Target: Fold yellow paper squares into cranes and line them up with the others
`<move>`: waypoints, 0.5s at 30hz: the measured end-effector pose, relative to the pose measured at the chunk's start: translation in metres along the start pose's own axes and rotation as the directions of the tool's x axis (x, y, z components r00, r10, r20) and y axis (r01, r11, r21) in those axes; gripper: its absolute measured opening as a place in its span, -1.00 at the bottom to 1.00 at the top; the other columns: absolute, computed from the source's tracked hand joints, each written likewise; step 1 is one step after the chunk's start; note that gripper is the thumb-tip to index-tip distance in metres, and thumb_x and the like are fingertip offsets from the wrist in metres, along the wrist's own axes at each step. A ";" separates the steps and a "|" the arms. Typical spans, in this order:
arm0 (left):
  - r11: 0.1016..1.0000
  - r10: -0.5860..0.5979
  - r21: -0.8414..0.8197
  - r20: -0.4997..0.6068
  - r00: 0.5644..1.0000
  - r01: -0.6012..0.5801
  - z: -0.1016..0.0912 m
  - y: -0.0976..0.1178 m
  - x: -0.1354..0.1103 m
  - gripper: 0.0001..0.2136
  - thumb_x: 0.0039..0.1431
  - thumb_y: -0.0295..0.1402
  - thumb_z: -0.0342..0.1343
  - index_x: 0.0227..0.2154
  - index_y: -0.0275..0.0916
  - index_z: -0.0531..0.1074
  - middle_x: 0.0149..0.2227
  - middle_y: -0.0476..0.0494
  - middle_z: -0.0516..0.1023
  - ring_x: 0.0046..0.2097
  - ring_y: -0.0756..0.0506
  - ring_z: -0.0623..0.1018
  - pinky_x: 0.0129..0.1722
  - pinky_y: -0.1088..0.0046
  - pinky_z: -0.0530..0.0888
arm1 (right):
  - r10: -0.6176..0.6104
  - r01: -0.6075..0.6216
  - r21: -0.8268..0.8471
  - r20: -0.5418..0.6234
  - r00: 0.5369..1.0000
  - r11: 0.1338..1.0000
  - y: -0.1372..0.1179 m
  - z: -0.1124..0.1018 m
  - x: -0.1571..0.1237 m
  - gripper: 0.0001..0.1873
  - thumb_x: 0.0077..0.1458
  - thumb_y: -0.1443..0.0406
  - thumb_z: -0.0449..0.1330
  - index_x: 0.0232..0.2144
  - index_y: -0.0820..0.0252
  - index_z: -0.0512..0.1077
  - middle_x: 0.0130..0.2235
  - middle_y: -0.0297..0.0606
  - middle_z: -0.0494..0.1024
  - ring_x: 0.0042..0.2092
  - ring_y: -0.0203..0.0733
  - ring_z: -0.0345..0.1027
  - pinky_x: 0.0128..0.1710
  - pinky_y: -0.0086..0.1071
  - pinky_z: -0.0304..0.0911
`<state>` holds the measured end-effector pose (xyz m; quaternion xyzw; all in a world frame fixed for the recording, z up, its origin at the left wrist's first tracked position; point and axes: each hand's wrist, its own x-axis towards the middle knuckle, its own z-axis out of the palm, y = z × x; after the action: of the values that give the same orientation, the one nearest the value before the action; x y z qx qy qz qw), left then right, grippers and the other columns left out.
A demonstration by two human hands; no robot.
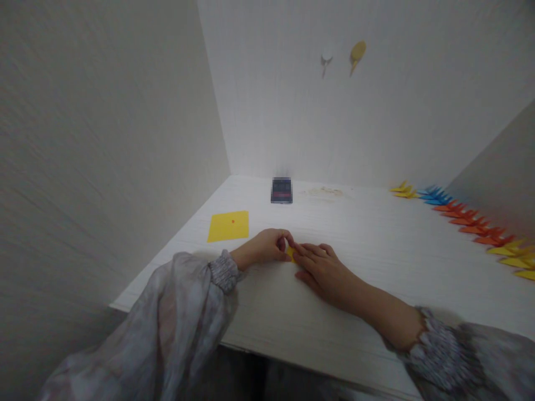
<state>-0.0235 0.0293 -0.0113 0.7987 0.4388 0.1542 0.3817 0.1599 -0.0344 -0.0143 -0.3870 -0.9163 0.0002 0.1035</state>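
Note:
My left hand [265,247] rests on the white table [376,250], fingers curled and pinching a small folded yellow paper [290,254]. My right hand [320,267] lies flat over the same paper, fingers stretched out and pressing it down; most of the paper is hidden beneath them. The two hands touch at the fingertips. Both arms wear loose pale patterned sleeves.
A flat yellow paper square [228,225] with a red dot lies to the left. A dark phone [281,190] stands near the back wall. Several folded paper pieces [468,220] in yellow, blue and orange line the right side. Walls close in on the left and behind.

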 end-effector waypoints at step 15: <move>0.997 -0.083 0.000 0.059 0.995 0.084 -0.006 -0.002 0.004 -0.62 -0.30 -0.34 0.22 -0.29 -0.29 0.42 -0.58 0.07 0.37 -0.54 0.07 0.33 -0.54 0.57 0.21 | 0.124 -0.124 -0.018 0.000 0.992 0.992 0.010 0.005 -0.019 -0.56 0.10 0.15 -0.06 0.00 0.21 0.22 0.13 -0.18 0.19 0.13 0.08 -0.05 0.00 0.01 -0.09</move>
<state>-0.0258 0.0356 -0.0095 0.7834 0.4601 0.1151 0.4016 0.1795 -0.0405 -0.0237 -0.4443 -0.8904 -0.0015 0.0991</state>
